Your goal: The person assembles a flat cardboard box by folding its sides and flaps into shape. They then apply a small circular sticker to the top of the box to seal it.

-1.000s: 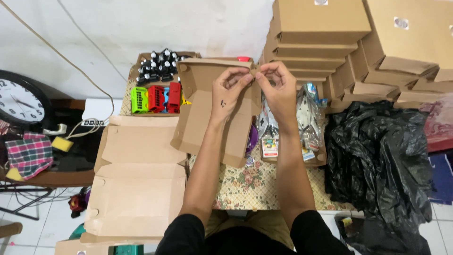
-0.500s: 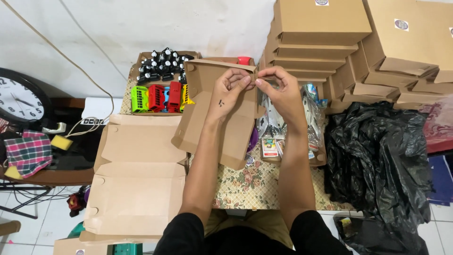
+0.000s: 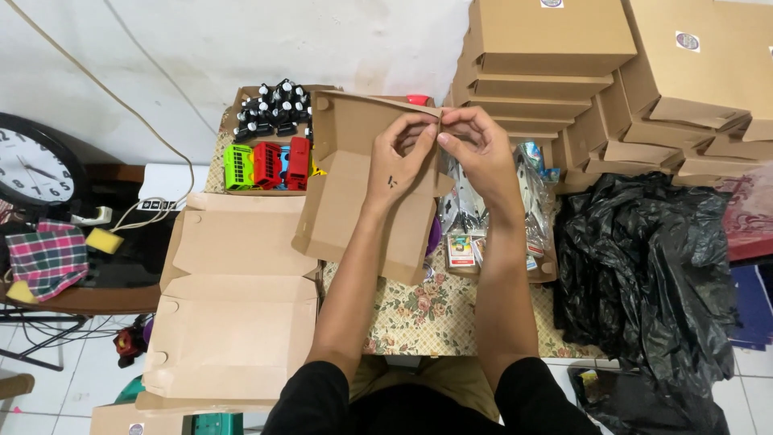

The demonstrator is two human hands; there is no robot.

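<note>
- Hands have barely shifted since a second ago: left hand (image 3: 400,157) and right hand (image 3: 475,149) stay pinched together on the top edge of the half-folded cardboard box (image 3: 366,189), centre of the frame.
- Box now sits slightly lower and more upright than before, so the flap fold looks to be tightening, not finished.
- Flat box blanks (image 3: 233,306) lie unmoved at lower left; finished boxes (image 3: 547,40) are stacked upper right.

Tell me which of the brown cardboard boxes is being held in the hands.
The half-folded cardboard box at centre, pinched at its top edge by left hand and right hand. The flat blanks lie untouched; the closed boxes sit stacked behind.
</note>
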